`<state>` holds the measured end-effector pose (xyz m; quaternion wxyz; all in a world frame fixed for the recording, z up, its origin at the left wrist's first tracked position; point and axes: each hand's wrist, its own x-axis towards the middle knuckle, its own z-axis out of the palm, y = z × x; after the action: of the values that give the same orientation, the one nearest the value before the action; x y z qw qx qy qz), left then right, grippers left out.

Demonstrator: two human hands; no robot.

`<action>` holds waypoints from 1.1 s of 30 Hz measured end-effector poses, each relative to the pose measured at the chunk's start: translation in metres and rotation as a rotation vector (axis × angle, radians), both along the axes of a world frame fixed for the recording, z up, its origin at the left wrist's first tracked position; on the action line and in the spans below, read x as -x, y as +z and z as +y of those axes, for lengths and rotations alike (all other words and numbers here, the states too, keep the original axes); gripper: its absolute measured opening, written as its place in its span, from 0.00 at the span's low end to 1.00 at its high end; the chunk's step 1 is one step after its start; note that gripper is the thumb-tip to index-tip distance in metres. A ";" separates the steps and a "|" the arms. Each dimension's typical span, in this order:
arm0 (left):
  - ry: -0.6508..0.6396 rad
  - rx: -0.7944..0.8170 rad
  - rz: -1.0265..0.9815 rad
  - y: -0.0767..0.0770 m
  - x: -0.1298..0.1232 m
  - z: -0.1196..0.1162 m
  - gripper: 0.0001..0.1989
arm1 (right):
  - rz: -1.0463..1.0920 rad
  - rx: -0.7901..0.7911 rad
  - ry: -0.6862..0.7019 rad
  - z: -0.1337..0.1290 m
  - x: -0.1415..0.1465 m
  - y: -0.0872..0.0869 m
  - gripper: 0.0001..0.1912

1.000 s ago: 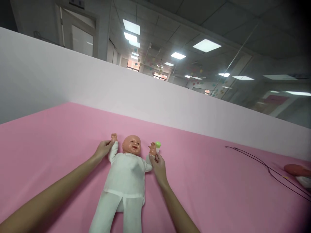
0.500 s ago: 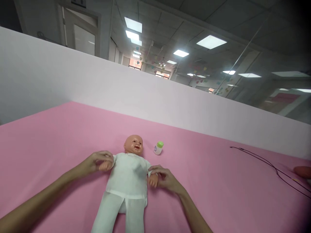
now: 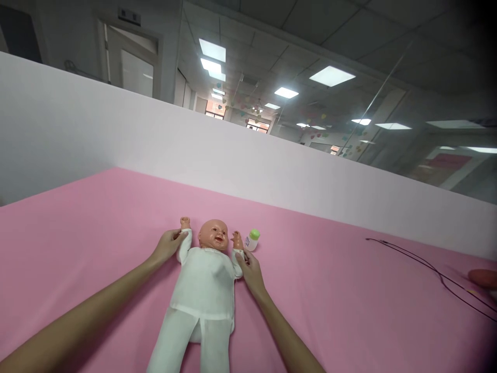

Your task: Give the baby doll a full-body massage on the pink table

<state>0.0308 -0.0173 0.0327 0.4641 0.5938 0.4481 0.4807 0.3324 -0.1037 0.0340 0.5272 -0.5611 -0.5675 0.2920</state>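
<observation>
A baby doll with a white cloth body lies on its back, its bald plastic head toward the white wall. Both of its arms are bent up beside the head. My left hand grips the doll's arm on the left, just below its plastic hand. On the other side, my right hand has its fingers closed on the doll's sleeve near the wrist. A small white bottle with a green cap stands close beyond my right hand, beside the doll's raised plastic hand.
The doll lies on a pink surface. A low white wall runs along its far side. At the right are thin black cords and a reddish-brown object, partly cut off by the frame edge.
Both doll arms have gone from lying down at its sides to pointing up beside the head. My hands moved up with them, holding on. The bottle stays in place.
</observation>
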 end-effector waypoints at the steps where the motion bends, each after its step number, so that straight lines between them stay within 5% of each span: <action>1: -0.012 0.022 0.030 -0.004 -0.003 0.004 0.31 | -0.002 0.022 0.016 0.002 0.001 0.000 0.31; 9: -0.322 -0.046 -0.019 -0.010 0.035 -0.018 0.19 | 0.094 0.089 0.192 -0.025 -0.025 -0.003 0.23; 15: -0.626 -0.261 0.148 -0.037 0.058 -0.024 0.06 | -0.186 -0.001 0.390 -0.040 -0.036 -0.015 0.07; 18: -0.579 -0.248 0.128 -0.038 0.055 -0.025 0.08 | -0.162 -0.014 0.359 -0.036 -0.036 -0.019 0.07; 22: -0.335 -0.107 0.032 -0.021 0.035 -0.016 0.17 | -0.049 -0.030 0.202 -0.018 -0.025 -0.014 0.08; 26: -0.218 0.004 -0.032 -0.018 0.009 -0.001 0.29 | 0.112 0.066 0.100 0.002 -0.009 -0.013 0.18; 30: -0.184 0.126 0.006 -0.025 -0.002 0.003 0.35 | 0.167 0.121 0.055 0.008 -0.008 -0.018 0.27; 33: -0.261 0.130 -0.054 -0.024 0.009 0.001 0.30 | 0.179 0.148 0.115 0.005 -0.016 -0.020 0.26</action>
<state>0.0217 -0.0167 0.0092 0.5720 0.6025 0.3848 0.4022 0.3481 -0.0987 0.0145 0.5154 -0.5365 -0.5263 0.4118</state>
